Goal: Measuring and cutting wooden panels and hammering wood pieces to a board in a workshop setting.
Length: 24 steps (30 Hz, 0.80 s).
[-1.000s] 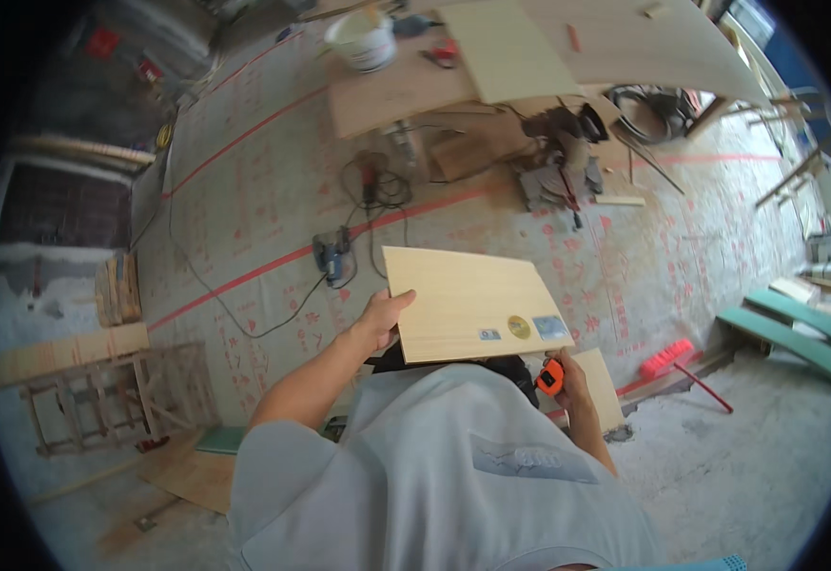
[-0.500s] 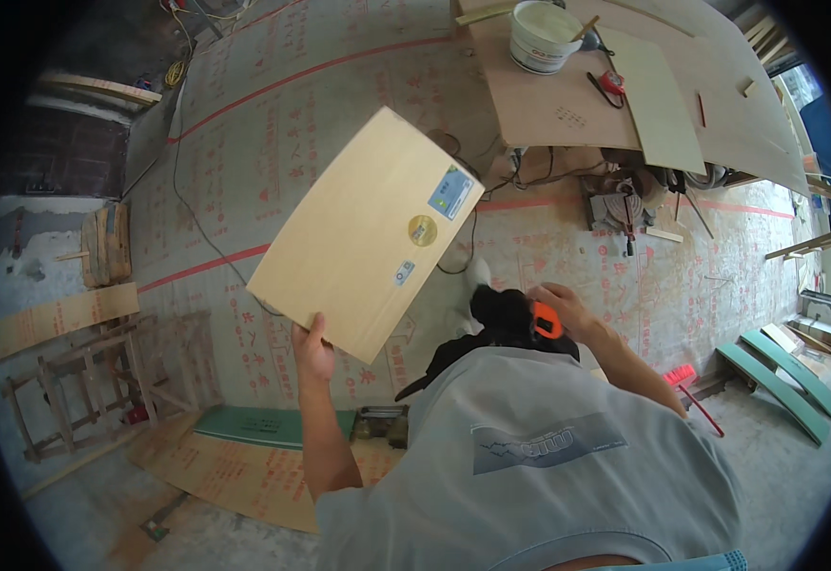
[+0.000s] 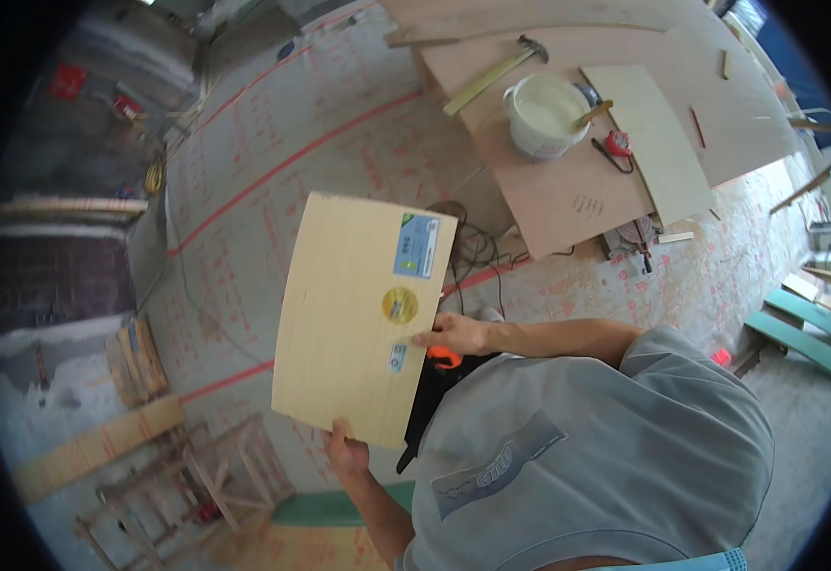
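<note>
A pale wooden board (image 3: 339, 305) with a blue label, a round gold sticker and a small label is held up in front of me. My left hand (image 3: 347, 455) is closed on its lower edge, thumb on the face. My right hand (image 3: 460, 335) grips the right edge, its fingertips lying on the face beside the gold sticker. Just below the right hand shows an orange object (image 3: 444, 357), partly hidden; whether the right hand also holds it, I cannot tell. Black clothing lies behind it at my waist.
A large wooden worktable (image 3: 567, 205) ahead right bears a white bucket (image 3: 537, 128), a hammer (image 3: 496, 76), a red tape measure (image 3: 617, 145) and a loose panel (image 3: 651, 143). Cables (image 3: 477, 249) lie on the floor beside it. A wooden frame (image 3: 211, 476) stands lower left; green boards (image 3: 805, 338) lie right.
The board has turned more upright and come nearer my body. My right hand has moved left from my waist onto the board's edge. The view has shifted, showing the hammer on the table.
</note>
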Each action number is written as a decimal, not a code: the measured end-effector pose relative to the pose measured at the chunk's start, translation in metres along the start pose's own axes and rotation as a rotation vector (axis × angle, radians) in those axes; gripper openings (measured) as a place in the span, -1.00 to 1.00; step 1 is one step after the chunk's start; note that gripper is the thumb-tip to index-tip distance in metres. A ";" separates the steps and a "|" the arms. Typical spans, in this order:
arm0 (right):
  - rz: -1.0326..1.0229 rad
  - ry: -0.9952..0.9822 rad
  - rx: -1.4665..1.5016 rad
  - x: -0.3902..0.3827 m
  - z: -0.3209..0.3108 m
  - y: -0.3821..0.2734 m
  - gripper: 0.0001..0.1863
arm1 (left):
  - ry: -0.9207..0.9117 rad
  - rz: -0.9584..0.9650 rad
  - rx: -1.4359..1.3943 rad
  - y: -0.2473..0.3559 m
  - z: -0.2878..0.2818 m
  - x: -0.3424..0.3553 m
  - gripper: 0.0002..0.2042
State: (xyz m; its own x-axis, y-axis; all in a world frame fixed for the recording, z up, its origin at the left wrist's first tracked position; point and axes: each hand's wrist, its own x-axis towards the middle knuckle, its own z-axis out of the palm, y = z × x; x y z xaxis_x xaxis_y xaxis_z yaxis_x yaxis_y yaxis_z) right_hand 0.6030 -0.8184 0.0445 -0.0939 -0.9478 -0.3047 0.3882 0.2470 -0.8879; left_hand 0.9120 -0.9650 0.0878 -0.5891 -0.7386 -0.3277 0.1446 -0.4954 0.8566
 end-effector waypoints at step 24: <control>-0.066 1.616 0.353 0.342 -0.252 -0.203 -0.54 | -0.356 -0.542 -0.055 0.180 0.088 0.759 -0.41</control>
State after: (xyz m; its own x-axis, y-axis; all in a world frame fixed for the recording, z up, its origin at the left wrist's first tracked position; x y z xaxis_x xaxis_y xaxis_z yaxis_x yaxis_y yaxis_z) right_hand 0.2614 -1.1414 0.0338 -0.8246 0.2769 -0.4933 0.4999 -0.0514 -0.8646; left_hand 0.4204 -1.5743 0.0280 -0.8160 -0.1850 -0.5476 -0.2126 -0.7850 0.5819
